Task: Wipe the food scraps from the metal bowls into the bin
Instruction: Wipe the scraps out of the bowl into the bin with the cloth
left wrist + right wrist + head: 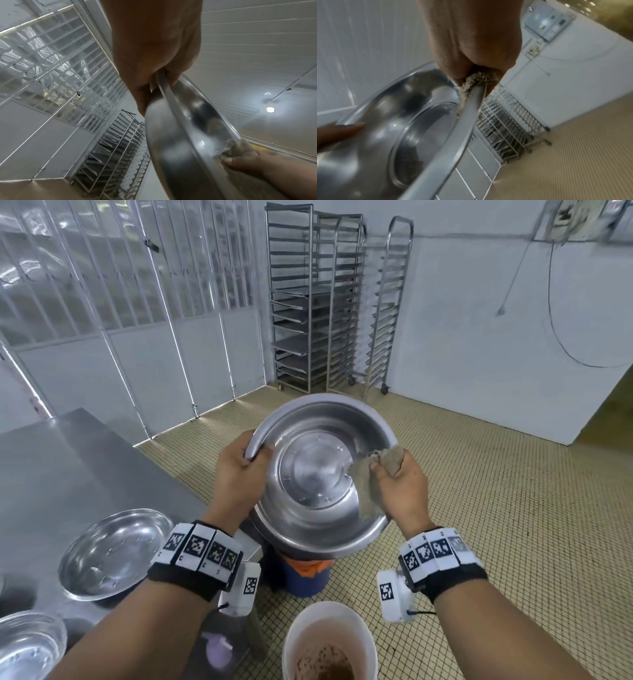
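Left hand (236,474) grips the left rim of the tilted bowl (318,470), thumb inside, held above the blue bin (305,580). Right hand (399,486) pinches a beige cloth (371,482) against the right rim. Wristbands (200,549) carry square coded markers; no writing is legible.

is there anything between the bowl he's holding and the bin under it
Nothing visible. The metal bowl, gripped by the left hand and by the right hand with the cloth, hangs directly above the blue bin, hiding its opening.
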A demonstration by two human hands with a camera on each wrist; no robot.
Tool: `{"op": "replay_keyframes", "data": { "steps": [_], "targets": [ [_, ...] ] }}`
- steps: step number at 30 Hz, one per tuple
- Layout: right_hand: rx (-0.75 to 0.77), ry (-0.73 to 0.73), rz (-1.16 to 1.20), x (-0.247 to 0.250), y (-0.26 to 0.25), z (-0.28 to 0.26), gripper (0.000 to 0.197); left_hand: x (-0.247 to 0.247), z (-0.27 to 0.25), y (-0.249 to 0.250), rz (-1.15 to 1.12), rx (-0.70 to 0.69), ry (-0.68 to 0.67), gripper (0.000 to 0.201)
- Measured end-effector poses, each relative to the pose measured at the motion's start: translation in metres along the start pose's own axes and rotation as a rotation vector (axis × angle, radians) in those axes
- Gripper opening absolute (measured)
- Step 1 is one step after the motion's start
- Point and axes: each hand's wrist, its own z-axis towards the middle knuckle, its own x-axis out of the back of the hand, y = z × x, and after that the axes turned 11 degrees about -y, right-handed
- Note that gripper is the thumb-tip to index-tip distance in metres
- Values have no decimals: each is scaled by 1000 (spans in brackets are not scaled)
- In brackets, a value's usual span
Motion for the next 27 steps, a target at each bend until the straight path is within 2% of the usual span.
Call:
{"op": "replay_keyframes", "data": {
  "steps": [3,6,11,13,17,21,23,25,27],
  "targets": [
    [17,-5,-56,1,-1,6,8,3,1,1,35,-10,-30,18],
    [136,-27,-251,13,-13,26,12,3,1,7,81,-2,-92,14],
    [328,-213,-635,26,-46,52,17,-2,-4,10,174,-43,-171,18],
    [376,-255,-719,26,-53,55,19,-4,-6,6,191,-51,-174,20],
    [338,-159,-531,23,-45,48,23,-5,-6,2,98,-43,-102,18],
    [154,-69,-195,12,-23,25,10,0,-4,0,-2,-35,29,15],
    [60,-16,-33,4,-16,10,14,-2,-3,0,-58,-32,89,15],
    [11,5,28,-2,-8,3,19,-3,-5,-1,-70,-15,99,18],
    [0,-12,16,-2,-1,5,15,-2,-5,-3,-20,29,51,16]
  ]
}}
